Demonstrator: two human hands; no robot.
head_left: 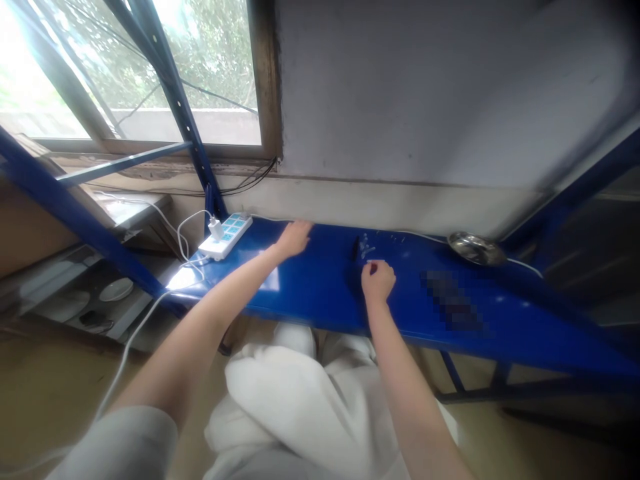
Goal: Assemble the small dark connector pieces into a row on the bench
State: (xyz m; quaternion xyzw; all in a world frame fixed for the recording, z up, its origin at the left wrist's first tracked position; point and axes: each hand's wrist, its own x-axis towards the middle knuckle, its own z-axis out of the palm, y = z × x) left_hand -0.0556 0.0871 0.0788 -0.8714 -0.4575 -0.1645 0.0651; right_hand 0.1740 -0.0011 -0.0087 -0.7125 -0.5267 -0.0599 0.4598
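So, head view: the blue tabletop (pixel 320 287) backs up against the wall (pixel 400 100), with its front edge by the white clothing (pixel 305 387), and bare blue shows between the hands. Power strip (pixel 225 244) takes the left end, metal dish (pixel 475 249) the back right. A pixelated patch (pixel 453 300) covers something over on the right. Small clear bits (pixel 367 251) lie just past the right hand (pixel 379 283), beside a dark thing (pixel 355 249) too blurry to name. Left hand (pixel 295 239) is palm down near the back edge, fingers loosely out. Right one's curled; can't tell if it's pinching anything.
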